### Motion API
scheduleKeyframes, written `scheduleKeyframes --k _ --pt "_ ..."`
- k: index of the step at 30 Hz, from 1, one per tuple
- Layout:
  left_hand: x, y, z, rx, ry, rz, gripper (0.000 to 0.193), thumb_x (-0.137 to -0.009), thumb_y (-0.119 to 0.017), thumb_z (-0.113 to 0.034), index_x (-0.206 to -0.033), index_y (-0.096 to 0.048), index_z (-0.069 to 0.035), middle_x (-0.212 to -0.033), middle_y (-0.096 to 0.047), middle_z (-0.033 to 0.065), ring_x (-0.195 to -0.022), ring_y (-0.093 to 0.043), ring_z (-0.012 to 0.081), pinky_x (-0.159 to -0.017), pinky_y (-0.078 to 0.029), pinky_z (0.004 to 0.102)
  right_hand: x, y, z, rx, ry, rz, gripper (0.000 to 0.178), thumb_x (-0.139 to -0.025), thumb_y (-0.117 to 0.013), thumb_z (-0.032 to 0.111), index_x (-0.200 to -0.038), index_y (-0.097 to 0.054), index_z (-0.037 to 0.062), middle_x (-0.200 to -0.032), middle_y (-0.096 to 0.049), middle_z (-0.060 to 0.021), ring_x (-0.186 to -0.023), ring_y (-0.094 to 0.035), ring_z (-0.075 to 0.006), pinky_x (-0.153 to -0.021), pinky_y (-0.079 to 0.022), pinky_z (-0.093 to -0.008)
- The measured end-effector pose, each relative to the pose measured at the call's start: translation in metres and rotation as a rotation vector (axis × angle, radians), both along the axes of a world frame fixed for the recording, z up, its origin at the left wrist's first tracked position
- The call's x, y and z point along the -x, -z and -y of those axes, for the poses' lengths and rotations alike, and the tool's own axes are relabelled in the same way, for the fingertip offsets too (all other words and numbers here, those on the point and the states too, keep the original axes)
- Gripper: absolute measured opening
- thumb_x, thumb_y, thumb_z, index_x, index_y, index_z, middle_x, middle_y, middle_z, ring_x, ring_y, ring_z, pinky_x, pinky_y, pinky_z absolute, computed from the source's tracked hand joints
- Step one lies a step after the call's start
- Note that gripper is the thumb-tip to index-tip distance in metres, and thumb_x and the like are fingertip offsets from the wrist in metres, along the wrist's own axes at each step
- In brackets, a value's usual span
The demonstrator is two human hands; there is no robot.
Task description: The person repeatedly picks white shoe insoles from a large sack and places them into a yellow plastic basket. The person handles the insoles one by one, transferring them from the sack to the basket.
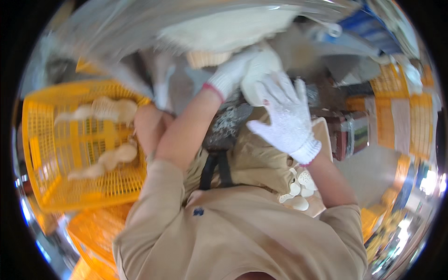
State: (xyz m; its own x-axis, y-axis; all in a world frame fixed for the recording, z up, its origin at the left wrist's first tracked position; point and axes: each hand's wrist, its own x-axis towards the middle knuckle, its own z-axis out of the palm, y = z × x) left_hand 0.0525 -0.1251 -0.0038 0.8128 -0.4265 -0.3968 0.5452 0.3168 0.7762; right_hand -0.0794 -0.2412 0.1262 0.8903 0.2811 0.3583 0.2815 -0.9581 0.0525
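Note:
Both my hands wear white knit gloves with pink-edged cuffs. My left hand (232,70) grips a cream, flat, rounded piece shaped like an insole (253,84); its fingers are blurred and partly lost against the piece. My right hand (283,114) lies just right of that piece, palm down with fingers spread, its fingertips touching or close to the piece's edge. Below my right wrist, a pale box (322,133) holds several cream insole-like pieces (299,189), some dotted with small holes.
A yellow plastic basket (35,154) on the left carries two overlapping rows of cream pieces (109,109). Blurred clear plastic sheeting (116,28) and a pale heap (228,28) stand ahead. A dark red box (347,135) and yellow crates (396,123) are at the right.

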Motion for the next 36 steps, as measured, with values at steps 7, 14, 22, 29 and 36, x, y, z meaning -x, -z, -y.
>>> scheduleKeyframes --k 7,14,22,29,36 --pt "0.056 -0.026 -0.073 0.639 -0.169 -0.372 0.077 -0.103 -0.045 -0.068 -0.136 -0.058 0.000 -0.120 -0.070 0.0184 -0.110 -0.069 0.0381 -0.094 -0.058 0.0551 0.027 0.009 -0.064 -0.323 -0.268 -0.124 0.047 -0.089 -0.074 0.020 -0.134 -0.068 0.0068 -0.125 -0.072 -0.0152 -0.093 -0.074 -0.0312 -0.074 -0.060 -0.0390" --pt "-0.018 -0.009 -0.077 0.074 -0.661 -0.145 0.045 -0.109 -0.045 -0.042 -0.124 -0.064 -0.005 -0.110 -0.072 0.0164 -0.090 -0.070 0.0321 -0.079 -0.061 0.0436 -0.053 0.035 -0.097 -0.459 0.003 -0.098 0.032 -0.092 -0.071 0.032 -0.109 -0.071 0.0052 -0.079 -0.071 -0.0179 -0.070 -0.071 -0.0378 -0.065 -0.058 -0.0464" --pt "-0.005 0.068 -0.102 0.184 -0.367 0.052 0.026 -0.104 -0.059 -0.016 -0.118 -0.069 0.003 -0.098 -0.075 0.0115 -0.079 -0.072 0.0229 -0.075 -0.060 0.0354 -0.032 0.051 -0.103 -0.771 0.152 -0.104 0.030 -0.088 -0.078 0.037 -0.097 -0.080 0.0088 -0.079 -0.074 -0.0141 -0.068 -0.072 -0.0326 -0.067 -0.057 -0.0416" --pt "-0.024 0.046 -0.120 -0.636 -0.334 0.510 0.029 -0.105 -0.055 -0.018 -0.124 -0.066 0.001 -0.115 -0.071 0.0140 -0.104 -0.068 0.0277 -0.090 -0.056 0.0393 -0.051 0.041 -0.119 -1.446 0.239 -0.233 0.030 -0.085 -0.079 0.037 -0.091 -0.080 0.0073 -0.080 -0.075 -0.0149 -0.074 -0.074 -0.0310 -0.069 -0.056 -0.0393" --pt "-0.011 0.027 -0.125 -0.694 -0.312 0.583 0.036 -0.096 -0.058 -0.015 -0.128 -0.064 -0.002 -0.123 -0.068 0.0242 -0.111 -0.066 0.0441 -0.096 -0.053 0.0486 -0.043 0.042 -0.120 -1.223 0.256 -0.217 0.029 -0.086 -0.079 0.036 -0.093 -0.080 0.0079 -0.082 -0.074 -0.0167 -0.075 -0.074 -0.0333 -0.070 -0.057 -0.0389"
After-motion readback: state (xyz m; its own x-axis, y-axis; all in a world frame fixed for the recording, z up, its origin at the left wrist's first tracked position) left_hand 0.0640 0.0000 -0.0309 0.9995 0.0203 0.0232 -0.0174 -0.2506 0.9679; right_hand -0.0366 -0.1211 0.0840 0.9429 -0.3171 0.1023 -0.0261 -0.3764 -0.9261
